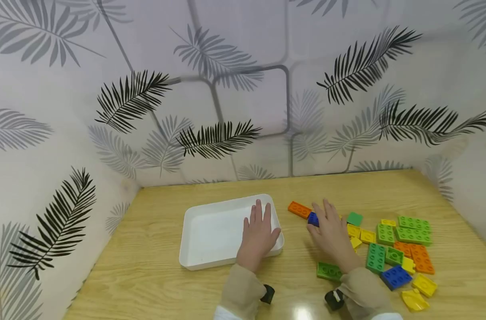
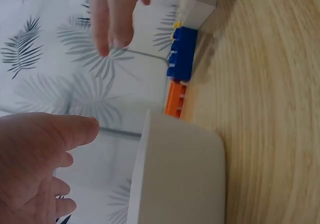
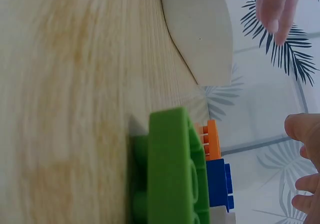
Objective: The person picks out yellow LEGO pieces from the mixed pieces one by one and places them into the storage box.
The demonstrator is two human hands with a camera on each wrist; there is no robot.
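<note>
My left hand (image 1: 259, 235) hovers over the right end of a white tray (image 1: 210, 238), its fingers straight and spread, with nothing in its grasp. The tray's wall (image 2: 182, 169) rises beside that hand in the left wrist view. My right hand (image 1: 332, 235) is held over the near-left part of the toy bricks, fingers extended and holding nothing. By its fingertips are a blue brick (image 1: 312, 218) and an orange brick (image 1: 299, 209). A green brick (image 3: 170, 169) lies studs down below the right wrist, its hollow side showing.
Right of my right hand, several bricks lie spread out, among them light green ones (image 1: 413, 235), an orange one (image 1: 423, 258), a blue one (image 1: 396, 278) and a yellow one (image 1: 424, 285). A leaf-patterned cloth (image 1: 243, 106) stands behind the wooden table (image 1: 146, 266).
</note>
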